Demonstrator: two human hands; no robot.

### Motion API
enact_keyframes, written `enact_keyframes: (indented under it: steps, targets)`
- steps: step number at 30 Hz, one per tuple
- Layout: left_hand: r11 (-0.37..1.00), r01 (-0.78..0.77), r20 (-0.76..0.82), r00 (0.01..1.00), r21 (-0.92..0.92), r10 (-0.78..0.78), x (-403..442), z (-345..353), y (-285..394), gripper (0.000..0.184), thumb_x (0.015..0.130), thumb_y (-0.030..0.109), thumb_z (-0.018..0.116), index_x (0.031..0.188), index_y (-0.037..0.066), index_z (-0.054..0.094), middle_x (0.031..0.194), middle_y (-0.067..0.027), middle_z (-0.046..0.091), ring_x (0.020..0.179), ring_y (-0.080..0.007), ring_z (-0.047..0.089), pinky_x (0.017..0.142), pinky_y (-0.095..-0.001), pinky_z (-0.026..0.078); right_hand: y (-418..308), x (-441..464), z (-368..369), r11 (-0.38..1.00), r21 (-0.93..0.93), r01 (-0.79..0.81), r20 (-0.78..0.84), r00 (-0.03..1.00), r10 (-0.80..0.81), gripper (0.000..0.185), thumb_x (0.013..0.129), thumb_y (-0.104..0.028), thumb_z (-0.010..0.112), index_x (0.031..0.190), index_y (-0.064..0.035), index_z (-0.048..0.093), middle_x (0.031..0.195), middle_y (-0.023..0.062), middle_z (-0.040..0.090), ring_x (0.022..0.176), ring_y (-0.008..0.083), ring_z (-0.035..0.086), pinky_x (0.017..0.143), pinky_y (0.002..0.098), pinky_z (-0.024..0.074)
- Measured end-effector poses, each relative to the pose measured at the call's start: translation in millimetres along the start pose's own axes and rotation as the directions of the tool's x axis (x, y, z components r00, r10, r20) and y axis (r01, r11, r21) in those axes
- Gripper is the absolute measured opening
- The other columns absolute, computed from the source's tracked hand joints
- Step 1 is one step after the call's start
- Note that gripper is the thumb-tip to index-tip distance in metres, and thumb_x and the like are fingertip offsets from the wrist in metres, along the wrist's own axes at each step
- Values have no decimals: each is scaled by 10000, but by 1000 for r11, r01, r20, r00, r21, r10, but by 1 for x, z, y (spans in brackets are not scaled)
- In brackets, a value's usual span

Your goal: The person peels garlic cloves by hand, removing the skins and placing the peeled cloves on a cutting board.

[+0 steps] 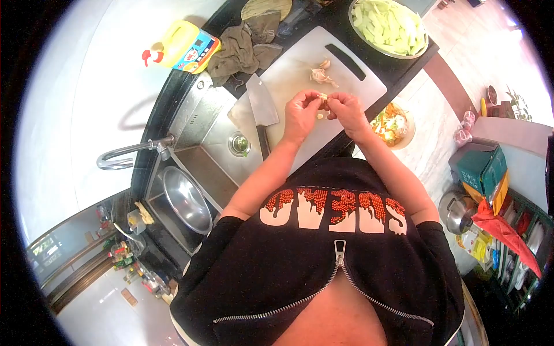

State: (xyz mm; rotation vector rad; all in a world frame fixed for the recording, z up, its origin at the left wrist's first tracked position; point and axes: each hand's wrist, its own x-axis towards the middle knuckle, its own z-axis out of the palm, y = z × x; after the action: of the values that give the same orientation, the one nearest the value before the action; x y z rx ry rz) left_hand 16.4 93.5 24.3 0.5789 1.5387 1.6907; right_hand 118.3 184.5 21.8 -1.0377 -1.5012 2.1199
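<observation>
My left hand and my right hand meet over a white cutting board. The fingertips of both pinch a small pale garlic clove between them. Just below the fingers shows another small, peeled-looking clove. Beyond my hands, several garlic cloves with papery skin lie on the board near its black handle slot. A cleaver rests on the left side of the board, its dark handle pointing back toward me.
Left of the board is a steel sink with a tap and a metal basin. A yellow jug and dark cloth sit behind. Sliced pale-green vegetable fills a bowl far right. A scrap-filled container stands beyond the counter edge.
</observation>
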Motion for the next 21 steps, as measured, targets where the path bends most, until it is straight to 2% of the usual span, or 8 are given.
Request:
enact_keyframes:
  steps: [2,3,5,8,11,14,17,21]
  targets:
    - [1000,7,-24,1000,17,-6,3,-2,-9,132,832,19,581,957,-22,573,839,-63,609,725,-112,592,634,-249,505,-8,-4,3,988,-157,1,-81,997,-14,164,803,-126,546,828,7,638,731,79,642,603,134,585,573,267,481]
    - [997,16,-41,999,70,-14,3,-2,-8,146,831,33,589,965,-23,572,837,-62,610,724,-107,589,628,-245,504,-9,-6,2,935,-346,78,-120,985,-126,151,798,-128,552,826,-7,638,745,95,644,617,169,596,587,288,484]
    - [984,39,-76,997,174,-26,2,-2,-6,176,828,60,605,979,-24,571,831,-61,614,721,-97,583,616,-237,500,-9,-8,2,708,-683,179,-125,927,-354,127,788,-131,564,822,-35,639,773,128,646,645,239,617,613,331,491]
    - [981,161,-116,982,112,-148,-3,-1,3,203,826,87,619,991,-20,571,814,-55,613,693,-89,573,588,-231,496,-5,-7,0,608,-731,309,-61,858,-510,101,767,-131,579,795,-47,626,803,159,623,719,320,604,650,382,486]
    - [983,127,-147,983,136,-107,-7,5,7,202,831,110,625,984,-16,584,797,-46,608,668,-81,564,568,-226,493,-4,-7,3,526,-768,366,16,832,-555,80,760,-114,584,771,-40,610,778,141,622,715,323,603,642,392,488]
    - [976,119,-58,992,183,-110,-5,3,5,191,839,129,622,960,-16,599,785,-41,606,646,-83,561,559,-228,492,-7,-9,5,538,-727,426,80,831,-550,73,756,-102,579,768,-33,600,770,135,622,720,327,601,631,387,486]
    - [977,194,39,979,87,-198,0,-3,9,185,851,145,606,942,-17,609,778,-39,610,643,-89,564,555,-226,489,-8,-9,6,641,-659,395,35,867,-498,81,765,-96,574,789,-25,605,773,140,624,700,307,608,614,363,485]
    - [969,219,114,966,117,-232,4,-10,14,186,868,150,576,946,-17,604,776,-42,606,634,-96,562,556,-231,492,-6,-9,4,860,-444,252,-20,957,-291,117,795,-107,558,837,-15,618,729,115,620,641,207,597,601,321,479]
